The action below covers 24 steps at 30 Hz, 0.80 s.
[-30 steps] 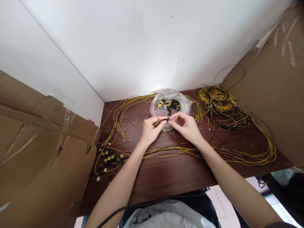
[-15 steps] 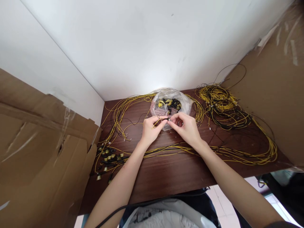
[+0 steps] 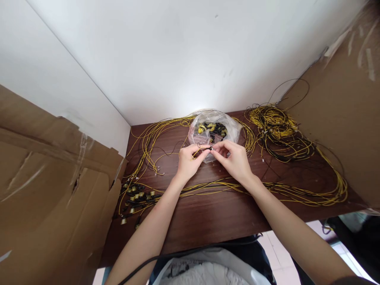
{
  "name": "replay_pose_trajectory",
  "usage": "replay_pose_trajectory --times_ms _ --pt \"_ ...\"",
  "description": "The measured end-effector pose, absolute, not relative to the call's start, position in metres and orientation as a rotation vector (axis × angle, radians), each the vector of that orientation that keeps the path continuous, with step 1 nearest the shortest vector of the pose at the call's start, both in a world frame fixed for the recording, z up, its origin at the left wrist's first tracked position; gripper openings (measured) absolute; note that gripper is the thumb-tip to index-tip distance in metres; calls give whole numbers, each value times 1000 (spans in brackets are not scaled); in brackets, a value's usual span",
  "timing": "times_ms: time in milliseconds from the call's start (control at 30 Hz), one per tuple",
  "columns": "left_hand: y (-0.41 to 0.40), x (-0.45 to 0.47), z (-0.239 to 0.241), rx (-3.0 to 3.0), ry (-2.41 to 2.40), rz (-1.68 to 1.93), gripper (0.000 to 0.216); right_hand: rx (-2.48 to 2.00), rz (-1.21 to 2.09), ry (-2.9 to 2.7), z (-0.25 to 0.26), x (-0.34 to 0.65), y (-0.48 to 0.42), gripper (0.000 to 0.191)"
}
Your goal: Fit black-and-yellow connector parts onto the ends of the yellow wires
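Observation:
My left hand (image 3: 187,162) and my right hand (image 3: 234,159) meet above the middle of a dark wooden table (image 3: 213,217). Both are closed in a pinch. The left fingers grip thin yellow and black wires (image 3: 198,151). The right fingertips pinch a small connector (image 3: 211,149) at the wire ends, touching the left fingers. Just behind the hands lies a clear plastic bag (image 3: 213,130) with several black and yellow connectors inside.
Long yellow wires (image 3: 148,138) loop over the table's left and front. A tangled coil of yellow and black wires (image 3: 277,128) lies at the back right. Finished connector ends (image 3: 136,196) are piled front left. Cardboard sheets (image 3: 53,186) stand on both sides.
Both hands have stayed almost in place, with only small finger movements at the wire ends. The view has shifted slightly.

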<state>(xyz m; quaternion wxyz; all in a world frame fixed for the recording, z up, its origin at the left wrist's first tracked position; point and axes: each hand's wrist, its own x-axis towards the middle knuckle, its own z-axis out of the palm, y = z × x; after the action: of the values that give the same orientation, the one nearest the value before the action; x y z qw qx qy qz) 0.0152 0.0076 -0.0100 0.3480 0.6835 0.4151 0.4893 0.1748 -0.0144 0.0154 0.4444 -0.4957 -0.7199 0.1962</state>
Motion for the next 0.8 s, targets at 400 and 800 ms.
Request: replay_pose_trajectory --times_ms 400,800 --pt "6 15 -7 1798 1076 1286 18 -1230 487 -1787 14 174 -15 7" --pt "6 15 -2 1840 1042 1301 16 -1223 433 -1842 16 176 -14 9"
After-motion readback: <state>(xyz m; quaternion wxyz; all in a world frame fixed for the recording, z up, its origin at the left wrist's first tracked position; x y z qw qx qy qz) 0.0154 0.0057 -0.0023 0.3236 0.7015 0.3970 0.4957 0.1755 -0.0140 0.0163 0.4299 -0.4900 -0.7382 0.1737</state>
